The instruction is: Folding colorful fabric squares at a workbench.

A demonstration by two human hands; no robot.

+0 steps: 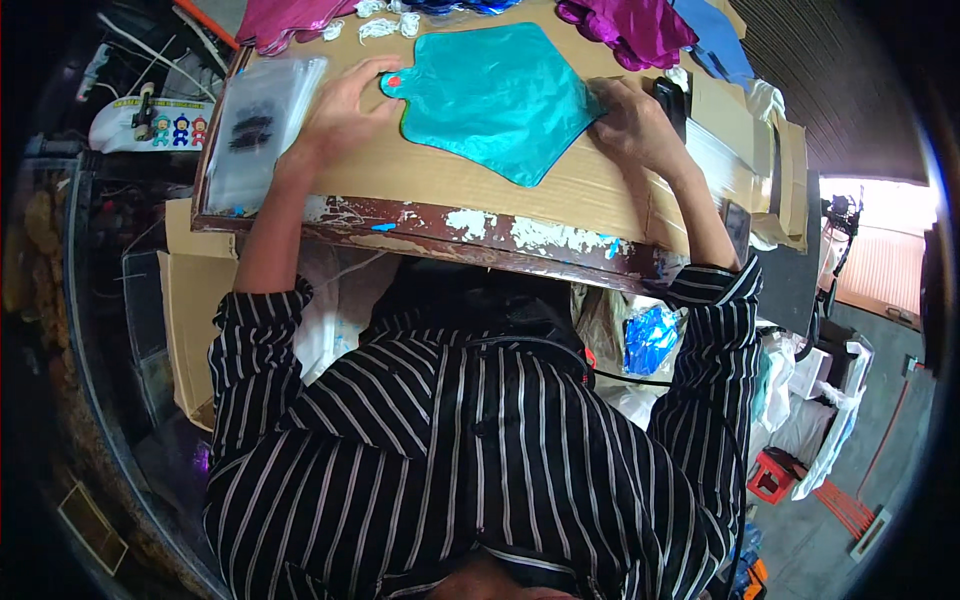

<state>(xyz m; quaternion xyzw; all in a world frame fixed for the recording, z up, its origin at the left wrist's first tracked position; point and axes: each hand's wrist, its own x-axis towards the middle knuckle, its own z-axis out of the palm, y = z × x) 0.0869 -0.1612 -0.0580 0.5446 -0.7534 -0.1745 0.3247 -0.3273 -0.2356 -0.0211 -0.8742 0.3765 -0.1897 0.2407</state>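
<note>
A flat teal foil balloon (490, 95), shaped like a star or pentagon, lies on the cardboard-covered tabletop. Its small tab with a red dot points left. My left hand (345, 105) is beside that tab, thumb and fingers apart around it, seemingly without gripping it. At the balloon's right corner my right hand (637, 118) has its fingers closed on the foil edge; the fingertips are partly hidden.
Clear plastic bags (262, 125) are stacked at the table's left end. Magenta foil pieces (640, 32) lie at the far right, with more at the far left. White string bundles (380, 25) sit at the back. The worn wooden front edge (470, 225) runs before me.
</note>
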